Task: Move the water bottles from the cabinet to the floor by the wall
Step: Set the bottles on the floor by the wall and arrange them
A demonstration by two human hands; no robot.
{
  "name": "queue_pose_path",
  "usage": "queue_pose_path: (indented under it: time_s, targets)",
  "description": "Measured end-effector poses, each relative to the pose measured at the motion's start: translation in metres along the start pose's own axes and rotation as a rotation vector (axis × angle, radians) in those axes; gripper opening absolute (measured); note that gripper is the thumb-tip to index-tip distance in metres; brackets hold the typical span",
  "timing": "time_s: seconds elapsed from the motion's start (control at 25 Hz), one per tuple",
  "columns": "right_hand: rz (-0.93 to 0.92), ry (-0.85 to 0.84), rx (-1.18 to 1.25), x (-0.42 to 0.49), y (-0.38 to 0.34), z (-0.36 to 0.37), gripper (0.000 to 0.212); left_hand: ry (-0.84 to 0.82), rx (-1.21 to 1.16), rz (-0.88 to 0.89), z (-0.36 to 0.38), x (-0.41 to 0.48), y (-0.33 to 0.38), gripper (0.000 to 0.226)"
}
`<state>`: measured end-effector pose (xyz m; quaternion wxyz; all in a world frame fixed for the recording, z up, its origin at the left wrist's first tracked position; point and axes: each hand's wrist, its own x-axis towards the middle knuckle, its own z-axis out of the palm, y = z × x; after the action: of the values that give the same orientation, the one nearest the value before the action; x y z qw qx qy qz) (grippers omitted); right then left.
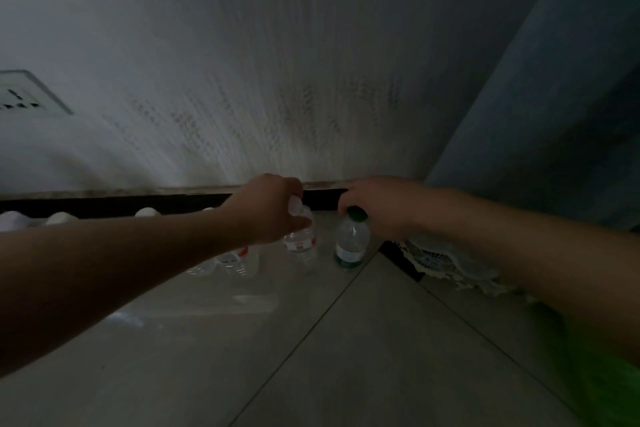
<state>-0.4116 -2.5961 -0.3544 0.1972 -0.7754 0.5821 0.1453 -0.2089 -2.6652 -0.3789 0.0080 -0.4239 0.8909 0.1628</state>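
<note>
the red-labelled bottle (300,243) stands upright on the floor (363,340) directly below the left hand (268,208), whose fingers are curled down round its white cap. just beside it, under the right hand (384,208), the green-capped bottle (350,243) also seems to stand upright, with fingertips pinched on its cap from above. both are held by the top, probably so each can be set straight down and let go without tipping its neighbour. the two bottles are near each other but not touching, close to the dark skirting (325,196) at the foot of the wall (277,80) beyond the knuckles. under the left forearm more clear bottles (235,258) stand in a row, and white caps (147,211) show above the arm further along. it reads as a line laid along the wall, with this pair at its end and the release close. outward of the right wrist lies a lace-edged cloth (436,258), with a blue curtain (536,97) beyond. a wall socket (27,94) sits well above the left forearm.
</note>
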Motion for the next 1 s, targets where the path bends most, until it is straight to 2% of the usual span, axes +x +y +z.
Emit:
queue_pose_path:
  time_s: [0.28, 0.44, 1.0]
  targets:
    - [0.067, 0.041, 0.06, 0.011, 0.004, 0.001, 0.04, 0.045, -0.087, 0.018, 0.003, 0.009, -0.004, 0.018]
    - [0.121, 0.081, 0.089, 0.015, 0.005, -0.002, 0.041, 0.0, -0.033, 0.078, -0.001, 0.012, -0.006, 0.025]
    - [0.285, 0.246, 0.22, 0.032, 0.007, -0.012, 0.036, -0.063, -0.014, 0.089, -0.02, 0.036, -0.011, 0.036]
